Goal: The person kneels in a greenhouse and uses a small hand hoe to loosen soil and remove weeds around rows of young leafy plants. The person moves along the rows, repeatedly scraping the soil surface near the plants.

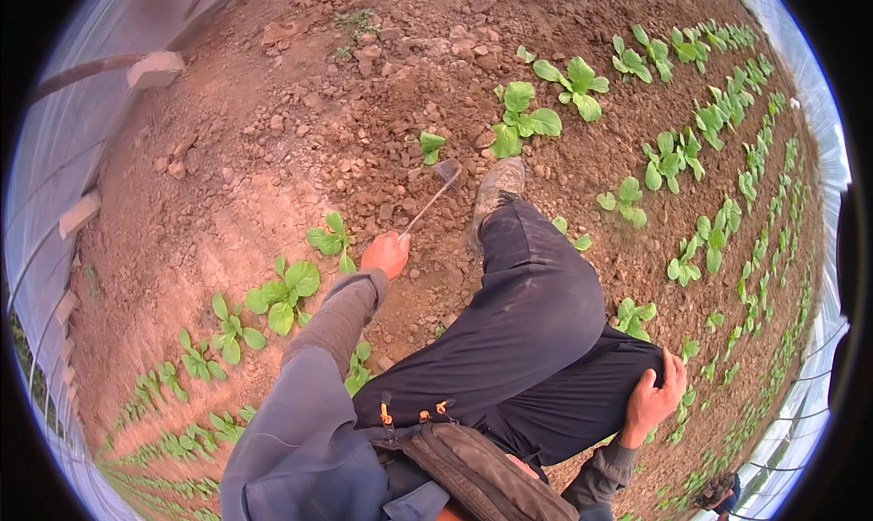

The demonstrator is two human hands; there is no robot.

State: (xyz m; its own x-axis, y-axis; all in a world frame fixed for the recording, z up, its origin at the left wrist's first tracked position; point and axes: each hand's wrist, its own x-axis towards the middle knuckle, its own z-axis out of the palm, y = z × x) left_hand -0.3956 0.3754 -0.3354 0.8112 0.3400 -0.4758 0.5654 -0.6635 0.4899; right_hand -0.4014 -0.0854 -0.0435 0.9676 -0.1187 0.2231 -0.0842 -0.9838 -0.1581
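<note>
My left hand (386,255) is closed on the handle of a small hand hoe (431,202), whose grip is mostly hidden in the fist. The hoe's thin curved neck runs up and right to a flat metal blade (448,170) at the soil, just below a small leafy seedling (431,147) and left of my muddy shoe (503,180). My right hand (655,398) rests on my knee in dark trousers (614,371), its fingers bent over the cloth; no tool shows in it. A larger leafy green plant (524,120) grows beyond the shoe.
Rows of leafy seedlings (283,296) run down the left and along the right (716,238). Cloddy soil (273,125) lies ahead. Plastic greenhouse sheeting (61,153) with hoops and blocks (155,69) borders the left. A brown waist bag (477,466) hangs at my waist. Another person (721,497) is partly visible at lower right.
</note>
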